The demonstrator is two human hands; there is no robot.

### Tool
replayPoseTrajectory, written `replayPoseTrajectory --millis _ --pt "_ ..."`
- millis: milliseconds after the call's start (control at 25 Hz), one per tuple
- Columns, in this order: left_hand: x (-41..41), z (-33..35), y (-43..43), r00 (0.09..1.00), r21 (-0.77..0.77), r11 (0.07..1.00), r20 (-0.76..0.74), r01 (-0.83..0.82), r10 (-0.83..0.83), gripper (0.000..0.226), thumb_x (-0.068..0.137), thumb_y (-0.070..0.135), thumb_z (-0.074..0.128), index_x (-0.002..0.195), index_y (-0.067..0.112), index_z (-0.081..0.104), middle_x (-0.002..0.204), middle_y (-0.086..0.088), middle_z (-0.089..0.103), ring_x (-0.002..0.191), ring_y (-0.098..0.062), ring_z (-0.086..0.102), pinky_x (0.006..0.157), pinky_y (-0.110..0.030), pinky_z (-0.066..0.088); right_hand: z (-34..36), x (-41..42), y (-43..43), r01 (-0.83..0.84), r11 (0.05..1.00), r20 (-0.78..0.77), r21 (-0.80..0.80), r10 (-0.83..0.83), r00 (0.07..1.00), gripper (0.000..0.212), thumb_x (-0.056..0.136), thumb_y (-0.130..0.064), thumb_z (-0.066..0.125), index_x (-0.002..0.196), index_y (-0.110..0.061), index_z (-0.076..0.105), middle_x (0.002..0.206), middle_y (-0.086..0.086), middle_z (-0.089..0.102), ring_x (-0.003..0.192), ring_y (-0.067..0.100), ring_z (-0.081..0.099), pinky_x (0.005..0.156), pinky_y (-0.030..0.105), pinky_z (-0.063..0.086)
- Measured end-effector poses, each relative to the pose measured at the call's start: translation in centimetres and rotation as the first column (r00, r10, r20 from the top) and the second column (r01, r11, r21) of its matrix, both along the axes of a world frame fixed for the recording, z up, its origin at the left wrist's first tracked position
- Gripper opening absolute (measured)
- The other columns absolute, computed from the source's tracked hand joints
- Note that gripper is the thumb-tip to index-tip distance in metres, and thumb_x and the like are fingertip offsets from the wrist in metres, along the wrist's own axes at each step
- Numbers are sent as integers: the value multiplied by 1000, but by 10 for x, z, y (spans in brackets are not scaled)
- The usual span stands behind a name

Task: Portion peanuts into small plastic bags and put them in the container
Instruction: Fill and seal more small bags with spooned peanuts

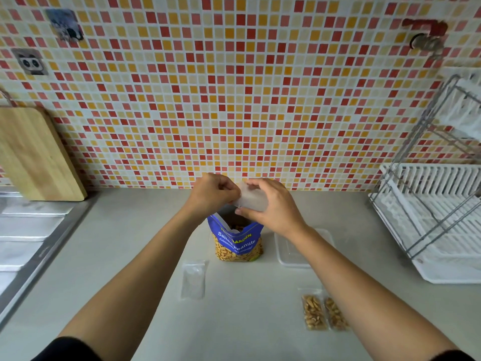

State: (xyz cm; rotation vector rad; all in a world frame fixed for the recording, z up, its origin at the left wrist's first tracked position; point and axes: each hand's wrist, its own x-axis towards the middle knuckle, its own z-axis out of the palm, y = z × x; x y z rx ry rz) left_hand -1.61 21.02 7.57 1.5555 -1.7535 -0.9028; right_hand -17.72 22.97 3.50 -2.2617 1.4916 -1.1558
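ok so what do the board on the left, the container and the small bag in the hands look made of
Board: looks like wood or bamboo, matte, with pale straight grain.
Container: probably clear plastic, smooth; the counter shows through it.
Small bag: thin translucent plastic film, slightly frosted, pinched between the left hand and right hand.

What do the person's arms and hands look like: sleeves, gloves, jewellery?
Both the left hand and right hand are bare, no gloves; no rings or watch show. Forearms are uncovered. A black left sleeve and black right sleeve show only at the bottom edge.
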Motion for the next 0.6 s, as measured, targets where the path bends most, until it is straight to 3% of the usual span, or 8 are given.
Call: replayPoseTrajectory --millis 200,360,600 --pt "0 -3 -3 1000 -17 1000 11 14 -13 6 81 8 66 83 7 72 75 0 67 65 -4 59 56 -12 45 -4 -1 0 17 1000 7 22 -17 1000 74 65 -54 75 125 -15 55 109 -3 66 102 18 59 94 34 42" --pt "-2 -7 -7 998 -29 1000 60 5 -3 8 80 8 66 84 5 72 79 -5 68 67 -9 59 60 -16 49 -6 1 -1 58 998 -47 8 -58 997 71 65 -67 61 120 -22 58 106 -11 66 99 15 58 90 32 38" --pt "-4 -11 -11 993 -64 998 120 14 -6 6 81 10 66 83 8 71 72 1 63 67 -8 57 58 -15 47 -8 6 0 146 989 -56 -4 -146 988 50 69 -53 69 110 -25 60 103 -13 66 98 14 58 89 36 36"
